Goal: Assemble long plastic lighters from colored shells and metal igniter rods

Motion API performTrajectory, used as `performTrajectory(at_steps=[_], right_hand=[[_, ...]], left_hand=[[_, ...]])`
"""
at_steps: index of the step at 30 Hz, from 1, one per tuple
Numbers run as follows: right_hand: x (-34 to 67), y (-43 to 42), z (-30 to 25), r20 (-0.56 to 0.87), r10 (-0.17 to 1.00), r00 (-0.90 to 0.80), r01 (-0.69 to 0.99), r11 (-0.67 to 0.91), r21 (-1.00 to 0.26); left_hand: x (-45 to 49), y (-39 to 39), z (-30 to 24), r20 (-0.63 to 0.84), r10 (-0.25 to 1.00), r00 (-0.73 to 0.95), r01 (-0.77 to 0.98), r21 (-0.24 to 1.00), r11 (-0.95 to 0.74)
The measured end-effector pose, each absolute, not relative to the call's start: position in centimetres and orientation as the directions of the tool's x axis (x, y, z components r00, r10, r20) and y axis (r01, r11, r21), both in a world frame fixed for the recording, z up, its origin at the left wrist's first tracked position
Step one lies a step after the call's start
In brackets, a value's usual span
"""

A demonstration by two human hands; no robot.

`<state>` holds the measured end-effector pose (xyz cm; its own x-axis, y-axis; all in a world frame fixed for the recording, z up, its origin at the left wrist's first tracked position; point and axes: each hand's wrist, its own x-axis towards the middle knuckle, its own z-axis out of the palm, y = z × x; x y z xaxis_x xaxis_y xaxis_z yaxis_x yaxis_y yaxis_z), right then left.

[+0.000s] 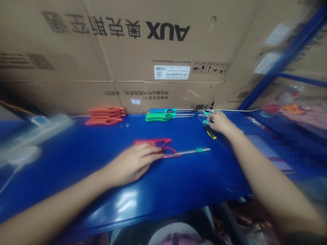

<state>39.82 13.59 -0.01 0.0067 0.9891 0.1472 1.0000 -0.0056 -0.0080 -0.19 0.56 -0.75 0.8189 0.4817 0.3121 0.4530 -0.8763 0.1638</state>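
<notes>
My left hand (138, 161) rests on the blue table with its fingers closed on a red lighter casing (171, 151) that has a trigger-shaped opening. A thin metal rod (187, 152) with a green sleeve lies along the casing and points right. Behind it, a second red casing (153, 141) is partly covered by the hand. My right hand (217, 121) is at a pile of small metal and green parts (204, 113) by the cardboard. Its fingers are pinched together, and what is in them is hidden. Beneath that hand lies a screwdriver (211, 132) with a yellow-and-black handle.
Orange casings (106, 115) are stacked at the back left. Green lighters (159, 117) and a blue lighter (158, 110) with metal rods lie along the cardboard wall (127, 61). A white power strip (51, 129) stands on the left; a blue frame post (283, 61) rises at right.
</notes>
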Motion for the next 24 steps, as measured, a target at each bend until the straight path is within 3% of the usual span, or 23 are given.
performTrajectory(at_steps=[7,12,17,24], right_hand=[[39.3,12.9,1.5,0.211,0.977,-0.022,0.999,0.03,-0.034],[36.0,10.9,2.0,0.314,0.922,-0.227,0.924,0.306,-0.231],[31.8,8.1,1.5,0.194,0.861,-0.47,0.791,0.508,-0.341],[30.9,6.3,2.2,0.068,0.791,-0.608,0.748,0.599,-0.284]], left_hand=[[0.5,0.2,-1.6,0.397,0.551,0.734,0.498,0.237,-0.834],[0.6,0.3,-1.5,0.428,0.542,0.723,0.465,0.279,-0.84],[0.6,0.2,-1.3,0.431,0.571,0.699,0.478,0.313,-0.821],[0.9,0.3,-1.5,0.456,0.596,0.661,0.502,0.322,-0.803]])
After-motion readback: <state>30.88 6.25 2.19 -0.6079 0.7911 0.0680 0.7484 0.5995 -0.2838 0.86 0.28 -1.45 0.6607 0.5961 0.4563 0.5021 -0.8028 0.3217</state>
